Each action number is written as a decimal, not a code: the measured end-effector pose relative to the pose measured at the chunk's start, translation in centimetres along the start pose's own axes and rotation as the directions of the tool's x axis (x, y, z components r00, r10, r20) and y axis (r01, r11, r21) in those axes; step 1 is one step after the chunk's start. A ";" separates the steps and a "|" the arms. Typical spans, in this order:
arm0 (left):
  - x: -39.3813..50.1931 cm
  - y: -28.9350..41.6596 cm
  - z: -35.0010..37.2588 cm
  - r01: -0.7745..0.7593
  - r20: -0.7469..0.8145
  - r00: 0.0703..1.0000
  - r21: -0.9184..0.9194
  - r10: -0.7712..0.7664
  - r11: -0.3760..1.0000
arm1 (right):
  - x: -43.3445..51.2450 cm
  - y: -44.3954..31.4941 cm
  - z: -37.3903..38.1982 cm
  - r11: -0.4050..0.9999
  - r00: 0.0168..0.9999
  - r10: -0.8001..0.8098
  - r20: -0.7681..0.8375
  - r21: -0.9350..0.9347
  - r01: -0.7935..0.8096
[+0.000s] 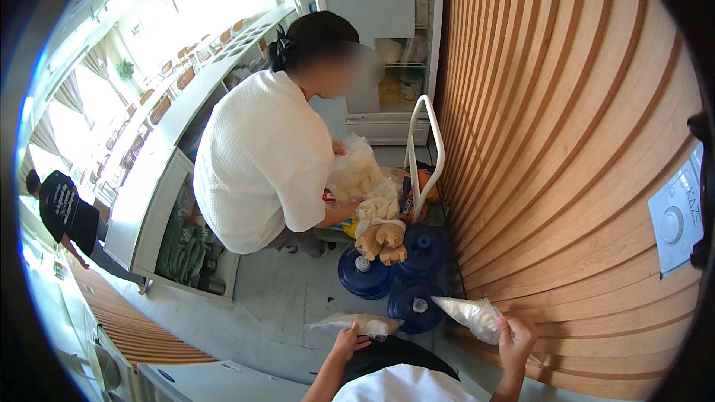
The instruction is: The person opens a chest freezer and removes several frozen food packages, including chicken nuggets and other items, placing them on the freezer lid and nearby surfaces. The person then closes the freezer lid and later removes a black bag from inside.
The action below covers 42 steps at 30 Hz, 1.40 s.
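My left hand (350, 341) grips a clear plastic bag (363, 324) with pale contents, held flat in front of my body. Off to the right, my right hand (516, 340) pinches the gathered end of another clear bag (475, 315); its pale filling narrows to a point on the left. Just beyond both bags stand blue water jugs (366, 273). A co-worker in a white shirt (262, 162) bends over a trolley and holds a large clear bag of pale pieces (354, 173). More bags of pale pieces (380, 206) and brown packets (385, 240) lie beside that bag.
The trolley's white handle (438, 145) rises near the slatted wood wall (536, 151). Behind it is a fridge (371, 11) with stocked shelves. A white counter with open shelving (151, 178) runs along the left. Another person (70, 212) is farther left. A white appliance lid (223, 382) is below.
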<state>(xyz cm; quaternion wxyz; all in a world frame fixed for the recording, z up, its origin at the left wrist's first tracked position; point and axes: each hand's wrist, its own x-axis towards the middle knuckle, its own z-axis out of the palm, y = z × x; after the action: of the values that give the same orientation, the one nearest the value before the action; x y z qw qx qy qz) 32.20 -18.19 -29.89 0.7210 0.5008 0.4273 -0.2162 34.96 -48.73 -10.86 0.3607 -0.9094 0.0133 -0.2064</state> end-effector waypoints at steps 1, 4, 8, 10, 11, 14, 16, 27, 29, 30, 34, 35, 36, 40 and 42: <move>-0.2 0.7 0.5 -0.012 0.031 0.999 0.005 0.012 1.000 | 0.0 0.1 0.0 1.000 1.000 -0.008 0.000 -0.013 0.008; -1.0 2.1 1.8 -0.050 0.116 0.992 0.022 0.047 0.998 | -0.2 0.1 0.1 1.000 1.000 -0.009 -0.009 0.008 0.009; -1.4 3.2 3.4 -0.097 0.158 0.984 0.070 0.085 0.993 | -0.2 -0.1 -0.1 0.999 0.999 -0.024 0.046 0.032 0.022; -1.3 3.5 3.9 -0.102 0.156 0.984 0.095 0.086 0.990 | -0.1 -0.1 -0.1 0.998 0.995 -0.056 0.084 0.016 0.055; -1.2 3.6 4.1 -0.096 0.151 0.985 0.106 0.080 0.990 | 0.0 -0.2 -0.1 0.997 0.992 -0.069 0.102 0.028 0.067; -0.8 3.8 4.6 -0.098 0.129 0.989 0.176 0.075 0.979 | 0.1 -0.2 -0.1 0.997 0.986 -0.082 0.148 0.009 0.081; -0.6 3.8 4.7 -0.115 0.108 0.990 0.228 0.092 0.967 | 0.2 0.0 0.1 0.997 0.988 -0.073 0.136 0.048 0.067; -0.9 10.0 5.2 -0.545 0.312 0.799 0.738 0.514 0.398 | 1.1 1.4 2.5 0.997 0.990 -0.074 0.117 0.020 0.072; 0.5 12.4 6.0 -0.543 0.323 0.822 0.690 0.468 0.478 | 1.1 1.6 3.0 1.000 0.997 -0.029 0.074 0.011 0.028; 1.4 13.4 6.4 -0.554 0.337 0.824 0.651 0.456 0.519 | 1.1 1.6 3.2 1.000 0.998 -0.011 0.062 0.012 0.011; 7.4 18.0 7.9 -0.559 0.405 0.829 0.628 0.386 0.542 | 1.0 2.1 4.6 1.000 1.000 0.022 0.000 -0.012 -0.022; 9.2 19.0 8.4 -0.614 0.450 0.789 0.593 0.417 0.521 | 1.0 2.3 5.2 1.000 1.000 0.014 -0.016 -0.012 -0.014; 11.2 20.2 8.8 -0.665 0.494 0.747 0.558 0.445 0.497 | 0.9 2.4 5.8 0.999 0.999 0.041 0.021 -0.014 -0.041; 20.4 25.2 11.0 -0.804 0.682 0.593 0.536 0.428 0.259 | 0.6 2.6 8.5 0.992 0.996 0.085 -0.021 -0.094 -0.086; 25.0 27.2 12.4 -0.785 0.702 0.619 0.539 0.353 0.304 | 0.7 2.7 9.9 0.981 0.994 0.102 0.034 -0.170 -0.095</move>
<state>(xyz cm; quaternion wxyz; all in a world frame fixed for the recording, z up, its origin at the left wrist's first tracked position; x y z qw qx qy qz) 70.80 -15.52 -34.47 0.5063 0.8258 -0.1230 -0.2158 39.72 -44.39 -18.90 0.2926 -0.9390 0.0681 -0.1672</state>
